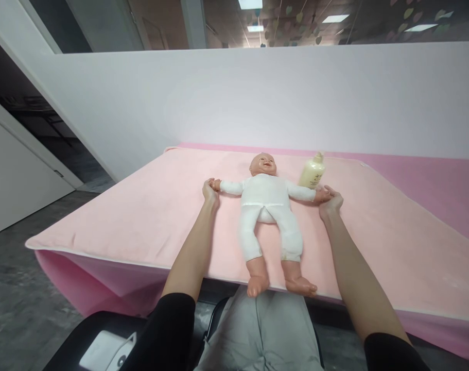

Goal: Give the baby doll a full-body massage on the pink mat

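Left hand [210, 189]: grasping, fingers and thumb about one of the doll's hands; bare forearm, black sleeve.
Right hand [332, 202]: grasping, at the doll's other hand; exact finger placing too small to tell. Bare forearm, black sleeve.
Doll [265, 191], one: lying on its back between the two hands, both arms stretched out sideways to them. White cloth body, bare head, hands and feet. Head [262, 164] beyond the hands; legs on the near side, slightly parted; feet [258, 283] at the near edge of the mat, nearer the wearer than either hand. Small mark on the trouser cuff on the right hand's side.
Bottle [312, 171], one: pale yellow, with pump top and dark lettering, too small to read. Just beyond the right hand and a little to its left, close to the doll's arm.
Mat [141, 206], one: peach-coloured, beneath the doll and extending outward past both hands.
Desk [450, 188]: covered in pink, seen beyond the mat to the far right of the right hand, and hanging below the near edge.
Partition [257, 103]: white, beyond both hands, past the desk.
White case [106, 352], one: on a black seat [91, 330], nearer the wearer than the left hand and to its left.
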`<move>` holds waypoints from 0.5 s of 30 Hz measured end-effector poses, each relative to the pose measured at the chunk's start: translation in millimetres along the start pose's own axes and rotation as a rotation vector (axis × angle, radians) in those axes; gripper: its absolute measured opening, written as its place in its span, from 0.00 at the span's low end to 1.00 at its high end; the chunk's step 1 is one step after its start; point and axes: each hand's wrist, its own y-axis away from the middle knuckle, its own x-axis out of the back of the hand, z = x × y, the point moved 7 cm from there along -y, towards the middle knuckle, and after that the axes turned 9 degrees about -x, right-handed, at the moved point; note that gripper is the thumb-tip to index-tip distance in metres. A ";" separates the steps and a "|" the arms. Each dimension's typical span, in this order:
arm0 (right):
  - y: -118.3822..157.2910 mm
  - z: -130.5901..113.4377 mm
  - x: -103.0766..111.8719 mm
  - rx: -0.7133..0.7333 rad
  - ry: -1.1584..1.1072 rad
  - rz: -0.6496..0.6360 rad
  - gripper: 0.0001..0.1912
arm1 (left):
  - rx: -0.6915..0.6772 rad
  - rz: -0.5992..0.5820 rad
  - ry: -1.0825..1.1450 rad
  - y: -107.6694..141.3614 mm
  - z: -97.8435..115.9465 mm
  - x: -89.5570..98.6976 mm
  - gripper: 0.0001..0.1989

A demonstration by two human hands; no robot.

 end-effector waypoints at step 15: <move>18.8 3.3 -20.3 -0.181 -0.122 -0.241 0.15 | 0.009 -0.009 0.028 1.9 0.9 -0.6 0.05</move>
